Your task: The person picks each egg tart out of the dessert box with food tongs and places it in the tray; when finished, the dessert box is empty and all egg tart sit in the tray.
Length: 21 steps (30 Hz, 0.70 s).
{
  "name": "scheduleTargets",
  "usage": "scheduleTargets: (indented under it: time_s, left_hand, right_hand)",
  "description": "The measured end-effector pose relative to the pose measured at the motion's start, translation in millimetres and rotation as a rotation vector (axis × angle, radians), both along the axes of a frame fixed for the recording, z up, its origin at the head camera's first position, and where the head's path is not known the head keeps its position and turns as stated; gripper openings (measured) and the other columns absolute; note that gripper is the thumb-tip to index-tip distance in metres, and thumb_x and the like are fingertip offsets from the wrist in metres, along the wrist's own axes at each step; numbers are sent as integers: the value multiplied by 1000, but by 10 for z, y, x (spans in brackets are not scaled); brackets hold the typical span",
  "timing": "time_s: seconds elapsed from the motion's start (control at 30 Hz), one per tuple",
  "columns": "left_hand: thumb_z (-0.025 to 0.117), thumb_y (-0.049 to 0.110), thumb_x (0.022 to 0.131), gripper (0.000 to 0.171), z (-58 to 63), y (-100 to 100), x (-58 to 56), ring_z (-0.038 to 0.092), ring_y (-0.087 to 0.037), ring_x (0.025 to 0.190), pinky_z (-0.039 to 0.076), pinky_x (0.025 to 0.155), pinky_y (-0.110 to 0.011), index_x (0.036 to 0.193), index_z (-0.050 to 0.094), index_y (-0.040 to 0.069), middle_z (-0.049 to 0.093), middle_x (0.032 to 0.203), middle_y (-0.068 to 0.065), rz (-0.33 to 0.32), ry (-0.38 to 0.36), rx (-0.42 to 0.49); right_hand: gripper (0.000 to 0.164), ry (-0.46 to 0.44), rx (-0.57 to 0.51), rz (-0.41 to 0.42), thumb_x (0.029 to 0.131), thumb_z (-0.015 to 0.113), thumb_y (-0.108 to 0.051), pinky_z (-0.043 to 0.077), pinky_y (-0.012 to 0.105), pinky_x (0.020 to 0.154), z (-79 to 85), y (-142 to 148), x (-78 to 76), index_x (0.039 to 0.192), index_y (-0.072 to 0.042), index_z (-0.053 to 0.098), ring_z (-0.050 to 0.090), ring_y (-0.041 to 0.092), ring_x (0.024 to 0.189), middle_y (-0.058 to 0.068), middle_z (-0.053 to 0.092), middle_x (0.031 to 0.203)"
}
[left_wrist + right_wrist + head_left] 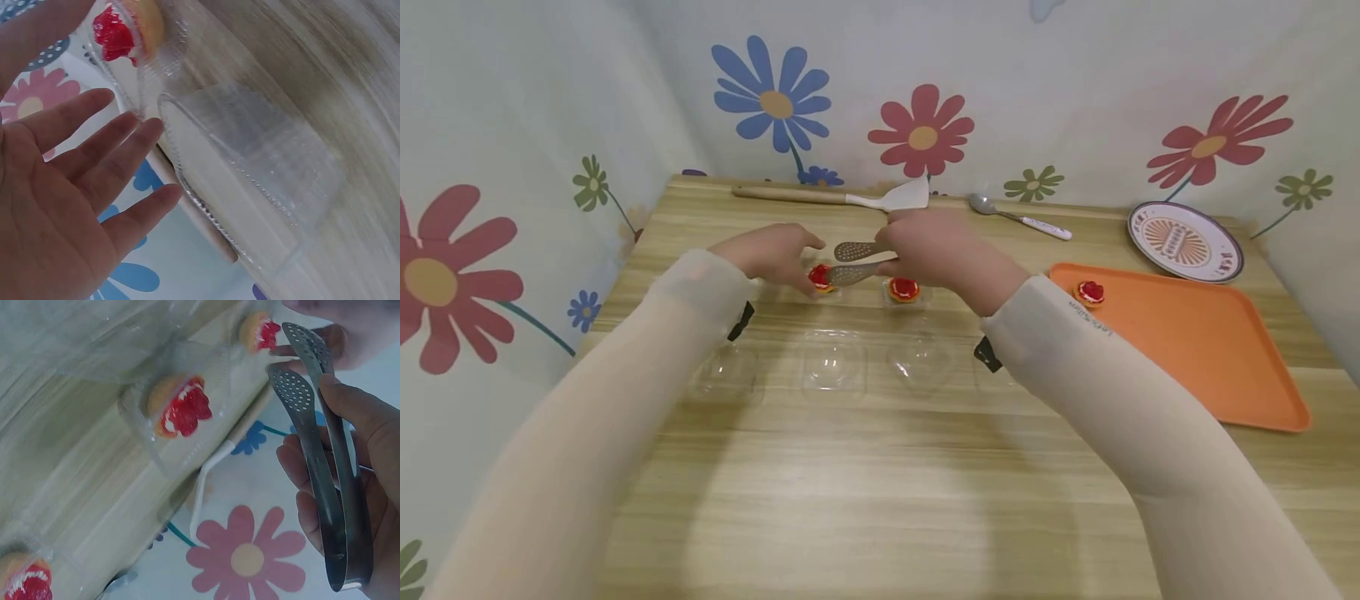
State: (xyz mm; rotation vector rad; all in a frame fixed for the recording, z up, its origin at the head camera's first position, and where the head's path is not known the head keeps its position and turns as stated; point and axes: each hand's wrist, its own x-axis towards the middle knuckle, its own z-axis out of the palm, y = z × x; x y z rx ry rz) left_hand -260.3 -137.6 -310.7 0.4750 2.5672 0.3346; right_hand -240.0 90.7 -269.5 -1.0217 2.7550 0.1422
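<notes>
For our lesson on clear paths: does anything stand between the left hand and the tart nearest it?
Yes: the clear container around the tart; its side lies between tart and left hand in the left wrist view. The tongs partly overlap the tart in the head view; contact is unclear.

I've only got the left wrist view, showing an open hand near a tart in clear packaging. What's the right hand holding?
Observer: The right hand holds metal tongs.
Operator: Are their tips together or apart?
Observer: Apart; the right wrist view shows a gap between the perforated tips.
Operator: And what's farther right on the table?
Observer: In the head view, an orange tray, with one red-topped tart near its far left corner.
</notes>
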Motion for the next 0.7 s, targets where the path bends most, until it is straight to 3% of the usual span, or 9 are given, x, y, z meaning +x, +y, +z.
scheduleTargets:
  time_s: [0.23, 0.7]
  left_hand:
    - [82, 25, 82, 83, -31, -25, 8, 45, -39, 133, 35, 110, -53, 148, 40, -3, 46, 147, -22, 14, -23, 47]
    - [83, 25, 81, 76, -46, -54, 5, 50, -35, 129, 37, 108, -52, 144, 49, 0, 52, 143, -17, 49, -42, 65]
  right_hand:
    - [35, 31, 35, 16, 92, 70, -41, 53, 41, 81, -75, -172, 11, 119, -18, 72, 60, 18, 91, 0, 61, 103]
    - [37, 72, 80, 14, 90, 72, -43, 54, 39, 70, -103, -385, 17, 114, -14, 71, 58, 20, 81, 2, 59, 98]
